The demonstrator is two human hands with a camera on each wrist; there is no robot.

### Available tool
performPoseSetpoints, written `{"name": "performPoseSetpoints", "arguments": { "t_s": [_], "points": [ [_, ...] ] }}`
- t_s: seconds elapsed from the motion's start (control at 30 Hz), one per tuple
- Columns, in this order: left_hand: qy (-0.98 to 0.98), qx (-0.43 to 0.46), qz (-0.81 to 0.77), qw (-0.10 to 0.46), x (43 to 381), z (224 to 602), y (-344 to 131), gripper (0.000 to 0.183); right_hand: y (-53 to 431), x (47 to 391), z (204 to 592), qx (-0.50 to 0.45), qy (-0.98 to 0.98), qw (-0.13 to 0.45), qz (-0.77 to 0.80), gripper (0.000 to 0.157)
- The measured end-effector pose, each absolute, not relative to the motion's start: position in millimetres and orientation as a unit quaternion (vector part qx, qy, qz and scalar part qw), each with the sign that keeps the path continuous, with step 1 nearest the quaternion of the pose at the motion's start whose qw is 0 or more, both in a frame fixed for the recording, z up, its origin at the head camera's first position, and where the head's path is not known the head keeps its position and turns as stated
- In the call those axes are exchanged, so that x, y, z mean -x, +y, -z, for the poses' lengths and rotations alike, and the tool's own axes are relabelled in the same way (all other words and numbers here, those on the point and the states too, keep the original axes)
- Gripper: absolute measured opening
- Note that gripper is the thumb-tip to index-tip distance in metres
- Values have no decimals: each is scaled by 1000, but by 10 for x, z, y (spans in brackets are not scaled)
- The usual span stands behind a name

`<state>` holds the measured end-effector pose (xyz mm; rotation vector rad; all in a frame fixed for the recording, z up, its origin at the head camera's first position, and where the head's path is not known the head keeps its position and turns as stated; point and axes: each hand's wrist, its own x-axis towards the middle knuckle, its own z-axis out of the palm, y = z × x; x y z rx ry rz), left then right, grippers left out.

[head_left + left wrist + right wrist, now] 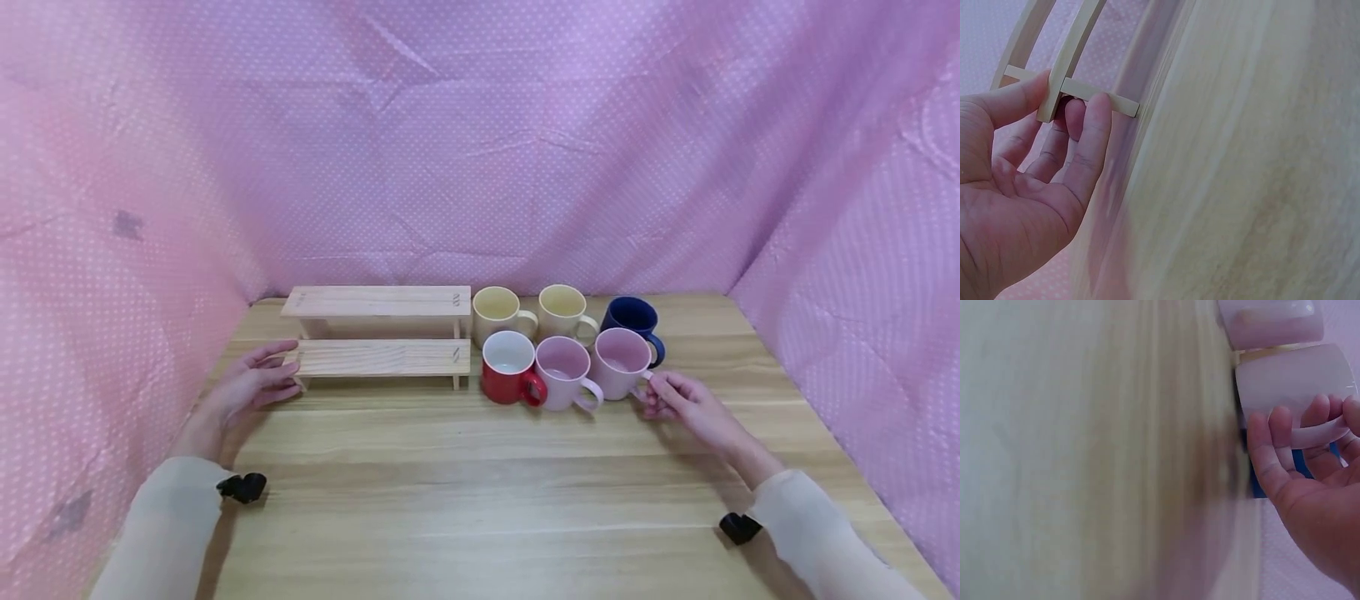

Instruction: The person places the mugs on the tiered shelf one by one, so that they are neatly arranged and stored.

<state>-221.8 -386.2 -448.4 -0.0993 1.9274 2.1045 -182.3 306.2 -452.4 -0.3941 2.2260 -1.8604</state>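
A low two-step wooden rack (pixel 382 358) stands on the left of the table. At its left end my left hand (pixel 251 385) grips the lower board, with the thumb (pixel 1025 97) at the board's end and the fingers around the short leg (pixel 1100 94). My right hand (pixel 693 410) pinches the handle of the rightmost pink mug (pixel 611 382), which stands upright. In the right wrist view the fingertips close on that handle (pixel 1319 433). Directly left of it stands another pink mug (pixel 553 392), then a red mug (pixel 501 383) with a white inside.
Two pale yellow mugs (pixel 487 332) and a dark blue mug (pixel 630 312) form the row behind. The wooden table (pixel 465 500) reaches forward from the mugs and rack. Pink dotted cloth (pixel 480 167) hangs behind the table and along both sides.
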Motion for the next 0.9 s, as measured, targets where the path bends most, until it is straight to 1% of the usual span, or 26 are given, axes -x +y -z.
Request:
{"name": "performPoseSetpoints", "arguments": {
  "t_s": [0.17,0.37,0.4,0.6,0.77,0.9],
  "points": [
    [675,23,-724,142,2289,4464,-3812,49,3106,1723,4322,162,772,65,612,34],
    [682,33,-716,143,2220,4468,-3874,54,3070,1700,4015,181,767,62,612,33],
    [683,31,-716,142,2186,4464,-3909,55,3037,1714,3961,181,766,63,613,33],
    [675,11,-725,138,2055,4502,-4069,46,2803,1704,3675,182,747,67,636,30],
    [674,5,-726,138,2111,4527,-4023,47,2571,1675,3508,194,701,65,683,25],
    [677,2,-723,140,2159,4530,-3959,50,2301,1760,3404,186,690,63,696,28]
  ]
}}
